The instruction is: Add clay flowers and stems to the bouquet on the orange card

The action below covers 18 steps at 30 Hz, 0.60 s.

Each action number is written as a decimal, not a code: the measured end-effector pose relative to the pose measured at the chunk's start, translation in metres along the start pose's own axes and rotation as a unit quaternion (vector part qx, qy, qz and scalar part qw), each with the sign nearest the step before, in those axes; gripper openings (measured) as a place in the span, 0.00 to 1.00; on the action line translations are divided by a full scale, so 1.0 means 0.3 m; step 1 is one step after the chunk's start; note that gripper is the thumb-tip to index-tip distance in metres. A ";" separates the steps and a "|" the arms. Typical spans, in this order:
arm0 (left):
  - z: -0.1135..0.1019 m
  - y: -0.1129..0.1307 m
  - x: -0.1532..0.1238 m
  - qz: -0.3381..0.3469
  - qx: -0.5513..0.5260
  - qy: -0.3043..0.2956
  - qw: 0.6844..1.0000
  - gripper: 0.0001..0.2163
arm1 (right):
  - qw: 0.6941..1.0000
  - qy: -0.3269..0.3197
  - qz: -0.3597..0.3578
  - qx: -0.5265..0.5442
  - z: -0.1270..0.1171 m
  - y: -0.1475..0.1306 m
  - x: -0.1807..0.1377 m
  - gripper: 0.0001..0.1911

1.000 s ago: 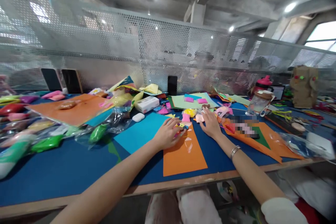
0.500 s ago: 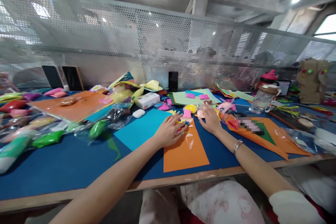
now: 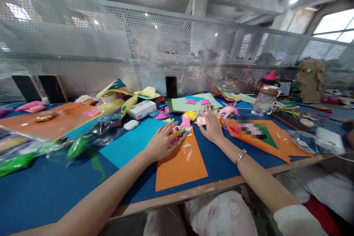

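Observation:
My left hand rests on the top end of an orange paper sheet, its fingers curled over a small multicoloured clay figure. My right hand lies palm down on the blue table cover, fingers stretched toward small pink and yellow clay pieces. A metal bracelet circles my right wrist.
Bags of coloured clay and orange card fill the left. A white box, white earbud case, dark phone and perforated metal screen lie behind. A water bottle and orange paper sit right.
The view has swung a little to the right, so everything sits further left in the picture. Both hands stay in the same spots on the paper and table cover.

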State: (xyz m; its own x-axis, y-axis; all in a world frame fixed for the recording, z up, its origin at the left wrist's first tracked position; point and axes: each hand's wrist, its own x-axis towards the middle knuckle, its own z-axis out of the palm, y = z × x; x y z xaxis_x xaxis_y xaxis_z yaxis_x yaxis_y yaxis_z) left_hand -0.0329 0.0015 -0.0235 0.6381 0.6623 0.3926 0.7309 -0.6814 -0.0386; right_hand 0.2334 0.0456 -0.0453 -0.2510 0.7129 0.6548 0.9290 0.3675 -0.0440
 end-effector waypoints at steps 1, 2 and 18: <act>-0.004 0.005 -0.001 0.009 -0.002 -0.007 1.000 0.19 | 1.000 0.011 0.006 -0.001 -0.005 -0.009 -0.007 0.28; -0.008 0.010 -0.003 0.022 -0.004 -0.015 1.000 0.18 | 1.000 0.006 -0.002 0.000 -0.011 -0.019 -0.014 0.28; -0.033 0.040 -0.026 0.036 -0.048 -0.078 0.995 0.25 | 0.957 0.058 -0.265 0.101 -0.002 -0.040 0.045 0.30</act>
State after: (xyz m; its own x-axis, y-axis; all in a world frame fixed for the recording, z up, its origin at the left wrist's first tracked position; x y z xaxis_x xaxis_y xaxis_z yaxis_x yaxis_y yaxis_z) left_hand -0.0315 -0.0150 -0.0180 0.7235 0.6454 0.2449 0.6601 -0.7506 0.0283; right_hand 0.2191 0.0504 -0.0353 -0.6292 0.3277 0.7048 0.6052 0.7755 0.1797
